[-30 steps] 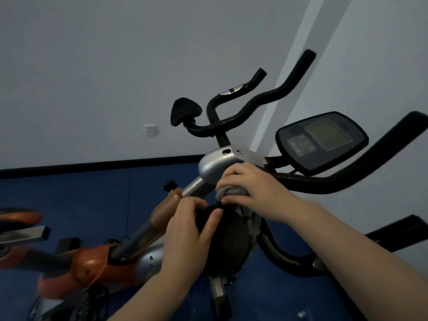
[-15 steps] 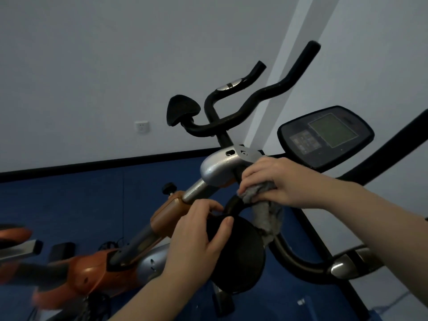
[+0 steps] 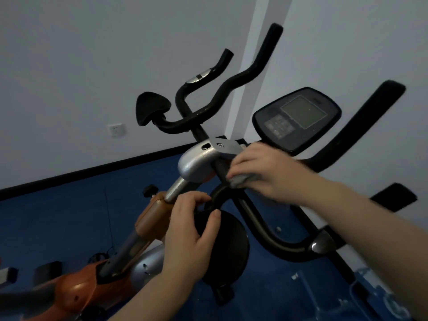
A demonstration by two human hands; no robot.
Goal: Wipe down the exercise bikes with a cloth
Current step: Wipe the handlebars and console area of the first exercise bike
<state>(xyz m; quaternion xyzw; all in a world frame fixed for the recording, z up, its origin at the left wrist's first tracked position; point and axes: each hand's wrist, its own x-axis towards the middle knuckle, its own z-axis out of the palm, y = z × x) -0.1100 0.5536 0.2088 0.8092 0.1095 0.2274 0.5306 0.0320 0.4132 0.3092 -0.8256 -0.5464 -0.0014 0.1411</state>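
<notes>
Right hand [image 3: 264, 172] grips a bunched grey cloth [image 3: 243, 179] and presses it against the black handlebar tube [image 3: 218, 167] just beside the silver stem housing [image 3: 196, 163] of the near exercise bike. Compared with half a second earlier, the cloth has travelled up the tube toward the housing and the console bracket, and less of it hangs loose below the fingers; the hand is blurred, consistent with a wiping stroke in progress. Assessment: the lower bend of the tube appears to have been covered, and the stroke is now working on the junction under the console [image 3: 298, 117].

Fingers of the right hand are curled over the cloth, pinning it to the tube; the thumb is hidden. Left hand [image 3: 192, 230] is clenched round the upper edge of the black round pad [image 3: 222, 246] below the handlebar, thumb on its face, apparently steadying the bar, and has stayed there.

A second bike's handlebars [image 3: 208, 98] stand behind, not being touched. Work on this bike's bars is judged partly done.
</notes>
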